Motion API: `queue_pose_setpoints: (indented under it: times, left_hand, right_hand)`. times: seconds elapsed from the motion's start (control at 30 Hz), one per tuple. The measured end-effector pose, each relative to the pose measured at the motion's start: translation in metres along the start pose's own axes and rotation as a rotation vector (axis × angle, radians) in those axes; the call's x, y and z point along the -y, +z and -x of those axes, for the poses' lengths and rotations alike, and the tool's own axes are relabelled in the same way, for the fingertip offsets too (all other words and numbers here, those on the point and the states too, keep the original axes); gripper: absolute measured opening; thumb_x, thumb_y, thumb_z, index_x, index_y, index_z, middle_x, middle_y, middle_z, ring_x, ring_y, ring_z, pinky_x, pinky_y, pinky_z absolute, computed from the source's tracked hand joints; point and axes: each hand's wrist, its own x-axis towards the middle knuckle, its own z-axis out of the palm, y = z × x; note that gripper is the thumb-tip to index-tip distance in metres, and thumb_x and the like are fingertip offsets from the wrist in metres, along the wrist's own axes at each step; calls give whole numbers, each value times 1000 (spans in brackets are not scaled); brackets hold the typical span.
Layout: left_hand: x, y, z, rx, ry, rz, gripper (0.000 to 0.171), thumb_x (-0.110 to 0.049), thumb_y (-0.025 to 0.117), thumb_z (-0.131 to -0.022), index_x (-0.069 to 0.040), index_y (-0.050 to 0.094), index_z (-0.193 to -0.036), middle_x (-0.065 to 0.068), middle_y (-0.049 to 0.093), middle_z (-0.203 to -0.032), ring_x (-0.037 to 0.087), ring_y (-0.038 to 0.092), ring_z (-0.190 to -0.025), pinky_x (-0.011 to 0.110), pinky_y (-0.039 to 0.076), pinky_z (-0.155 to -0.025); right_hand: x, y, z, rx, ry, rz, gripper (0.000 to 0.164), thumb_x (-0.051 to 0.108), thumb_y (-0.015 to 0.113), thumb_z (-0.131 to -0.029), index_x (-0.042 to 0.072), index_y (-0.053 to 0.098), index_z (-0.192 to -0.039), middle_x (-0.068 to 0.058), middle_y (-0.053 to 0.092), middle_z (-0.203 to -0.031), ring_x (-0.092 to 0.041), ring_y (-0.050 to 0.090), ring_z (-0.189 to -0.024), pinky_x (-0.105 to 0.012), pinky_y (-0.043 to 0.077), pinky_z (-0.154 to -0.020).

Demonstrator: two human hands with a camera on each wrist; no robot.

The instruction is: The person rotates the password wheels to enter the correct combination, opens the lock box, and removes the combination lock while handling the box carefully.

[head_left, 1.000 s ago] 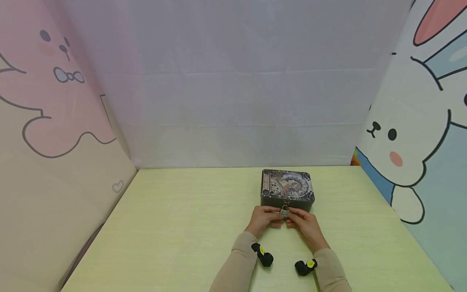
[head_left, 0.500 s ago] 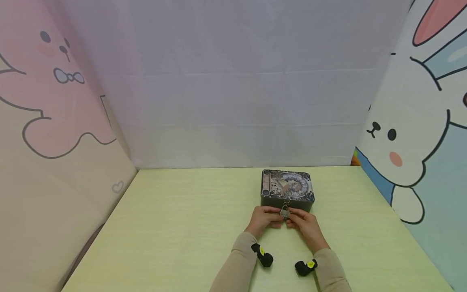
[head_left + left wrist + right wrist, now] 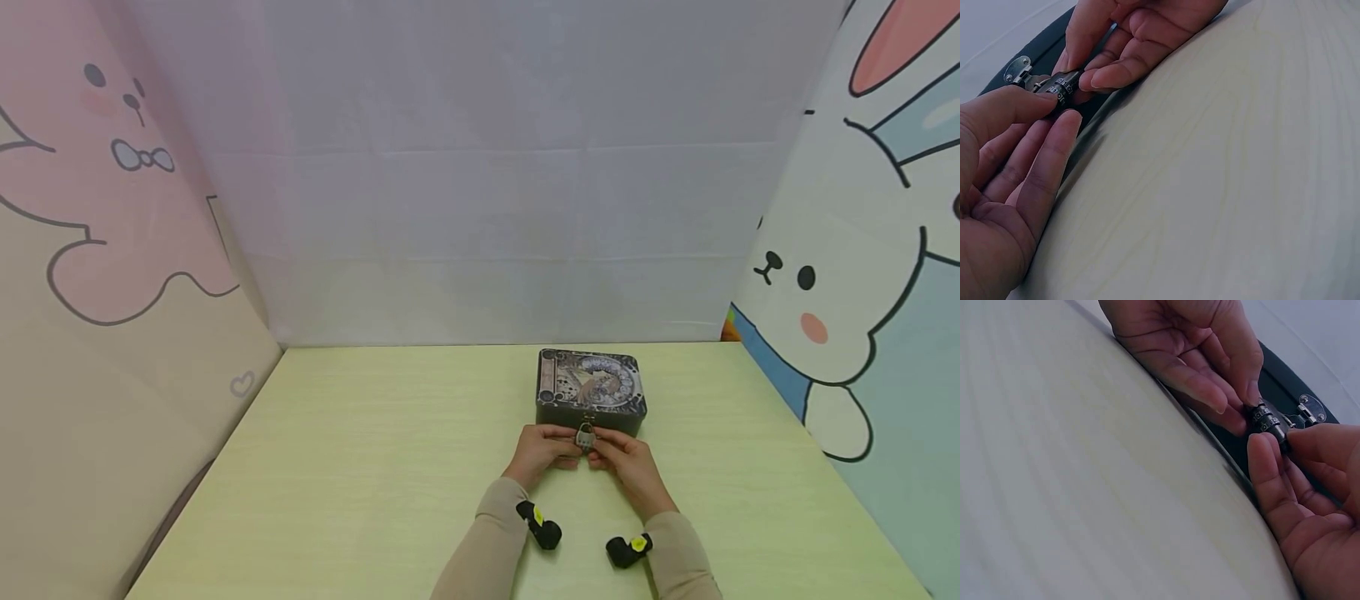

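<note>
A dark tin box (image 3: 592,382) with an ornate picture on its lid sits near the back of the table, its lid down. From the metal clasp (image 3: 1311,409) on its front hangs a small combination padlock (image 3: 585,437) with number dials. My left hand (image 3: 542,452) pinches one side of the padlock between thumb and fingers. On the other side my right hand (image 3: 630,465) pinches it too. Close up in the left wrist view, the dials of the padlock (image 3: 1061,89) lie between the fingertips of both hands. The numbers are too small to read for certain.
The pale yellow-green table (image 3: 360,467) spreads out left and front of the box. A white curtain (image 3: 480,208) stands behind it, and printed cartoon panels flank both sides. A black wrist camera (image 3: 546,532) is strapped over the left sleeve, another over the right.
</note>
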Motion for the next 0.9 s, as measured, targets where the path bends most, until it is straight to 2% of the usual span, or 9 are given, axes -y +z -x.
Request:
queue_pose_setpoints:
  times: [0.3,0.8,0.9]
  left_hand:
    - [-1,0,0,-3,3,7,24,17,73,-78,14,72,-101,21,73,-94,18,69,-64,34,64,-62]
    - [-2,-1,2,-2,0,-5,25,14,74,-79,12,73,-103,21,73,-95,19,69,-62,35,64,-63]
    - [-1,-1,1,0,0,3,24,15,74,-78,13,72,-103,22,73,-95,18,68,-60,35,64,-63]
  right_hand:
    - [-3,-2,-1,27,-14,-1,34,-11,50,-97,-23,50,-129,-4,69,-90,-12,66,-71,-23,61,-67]
    - [-1,-1,-1,9,-6,-6,33,-11,52,-98,-23,50,-129,-5,69,-90,-13,66,-70,-24,61,-66]
    - [-4,-2,-2,25,-39,-19,31,-9,54,-97,-22,54,-126,-5,69,-89,-13,66,-70,-24,61,-66]
